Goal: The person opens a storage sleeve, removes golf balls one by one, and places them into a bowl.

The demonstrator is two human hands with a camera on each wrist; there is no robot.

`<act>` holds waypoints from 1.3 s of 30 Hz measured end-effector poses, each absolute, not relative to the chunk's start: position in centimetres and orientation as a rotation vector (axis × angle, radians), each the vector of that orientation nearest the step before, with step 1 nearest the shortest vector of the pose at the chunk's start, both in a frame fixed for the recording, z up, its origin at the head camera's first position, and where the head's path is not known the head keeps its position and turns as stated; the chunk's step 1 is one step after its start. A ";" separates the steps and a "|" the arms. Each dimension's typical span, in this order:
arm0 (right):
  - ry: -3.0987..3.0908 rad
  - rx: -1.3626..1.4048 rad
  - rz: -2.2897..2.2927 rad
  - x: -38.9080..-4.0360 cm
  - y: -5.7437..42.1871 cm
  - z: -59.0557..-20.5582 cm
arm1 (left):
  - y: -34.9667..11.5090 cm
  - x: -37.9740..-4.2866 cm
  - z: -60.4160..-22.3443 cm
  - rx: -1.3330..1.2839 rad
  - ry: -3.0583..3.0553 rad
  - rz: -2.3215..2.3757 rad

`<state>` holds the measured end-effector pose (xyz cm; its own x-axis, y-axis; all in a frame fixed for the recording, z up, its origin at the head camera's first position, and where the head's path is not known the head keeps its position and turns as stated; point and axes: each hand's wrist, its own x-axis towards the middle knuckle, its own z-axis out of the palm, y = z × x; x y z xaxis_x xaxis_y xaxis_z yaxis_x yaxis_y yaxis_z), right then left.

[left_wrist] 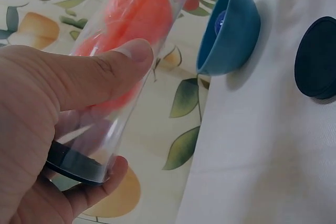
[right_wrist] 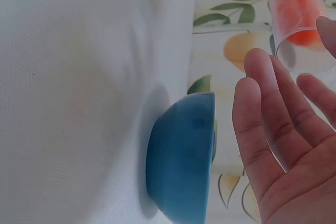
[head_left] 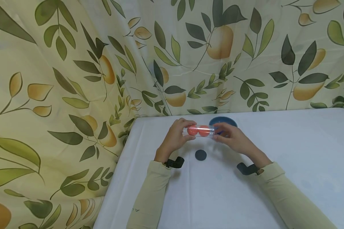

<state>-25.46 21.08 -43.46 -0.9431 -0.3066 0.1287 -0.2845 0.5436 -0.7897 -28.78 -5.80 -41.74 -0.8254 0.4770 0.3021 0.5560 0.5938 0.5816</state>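
My left hand [head_left: 176, 134] grips a clear plastic tube [head_left: 210, 133], held sideways above the table. Its thumb lies along the tube's side in the left wrist view, and a dark cap [left_wrist: 76, 163] closes the end nearest that palm. Two orange-red balls [head_left: 204, 130] show through the wall. My right hand [head_left: 234, 137] is at the tube's other end, which is uncapped, with fingers extended and spread around its mouth in the right wrist view. A dark round lid [head_left: 200, 155] lies on the table below the tube.
Behind the right hand, a blue bowl [head_left: 223, 119] stands near the table's far edge, with a small dark-blue object [left_wrist: 220, 22] inside. A white cloth covers the table [head_left: 218, 197]. Leaf-and-fruit patterned curtains [head_left: 172, 63] hang behind and at the left.
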 end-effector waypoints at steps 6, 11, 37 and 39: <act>2.740 -0.534 -1.404 -25.2 21.2 -43.2 | -5.8 -28.8 -41.9 -0.878 -2.699 -1.067; 2.730 -0.510 -1.404 -25.1 21.3 -43.1 | -5.8 -28.9 -41.9 -0.871 -2.708 -1.087; 2.799 -0.443 -1.437 -25.4 22.1 -42.7 | -5.8 -29.1 -42.1 -0.841 -2.684 -1.173; 2.817 -0.443 -1.439 -25.5 22.1 -42.7 | -5.9 -29.1 -42.0 -0.835 -2.685 -1.190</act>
